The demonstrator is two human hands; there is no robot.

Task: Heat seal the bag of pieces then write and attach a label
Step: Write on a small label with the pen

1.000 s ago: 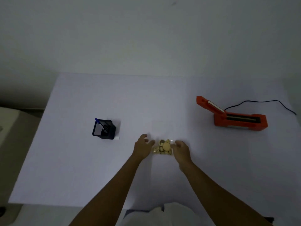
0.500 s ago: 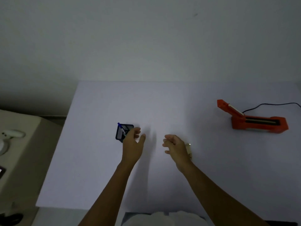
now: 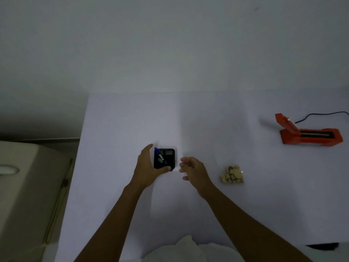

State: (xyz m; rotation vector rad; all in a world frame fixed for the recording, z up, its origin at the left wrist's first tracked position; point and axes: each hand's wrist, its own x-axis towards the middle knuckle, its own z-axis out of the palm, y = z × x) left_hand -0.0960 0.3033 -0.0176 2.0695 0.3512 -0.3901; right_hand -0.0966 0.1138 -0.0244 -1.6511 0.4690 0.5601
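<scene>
A clear bag of pale round and square pieces (image 3: pixel 232 174) lies on the white table (image 3: pixel 207 120), right of my hands and untouched. A black square pen holder (image 3: pixel 164 157) with a blue-capped pen (image 3: pixel 158 152) stands in front of me. My left hand (image 3: pixel 146 167) wraps the holder's left and near sides, thumb on its front edge. Just right of the holder my right hand (image 3: pixel 194 170) hovers with fingers spread, holding nothing. The orange heat sealer (image 3: pixel 309 135) sits far right with its lid raised.
A black cable (image 3: pixel 321 115) runs from the sealer off the right edge. A beige cabinet or appliance (image 3: pixel 28 186) stands left of the table. A grey wall rises behind the table's far edge. A small white slip (image 3: pixel 176 168) peeks out by the holder.
Both hands left the bag and moved left to the pen holder. My left hand now grips the holder. The view has swung left, so the bag and sealer appear further right.
</scene>
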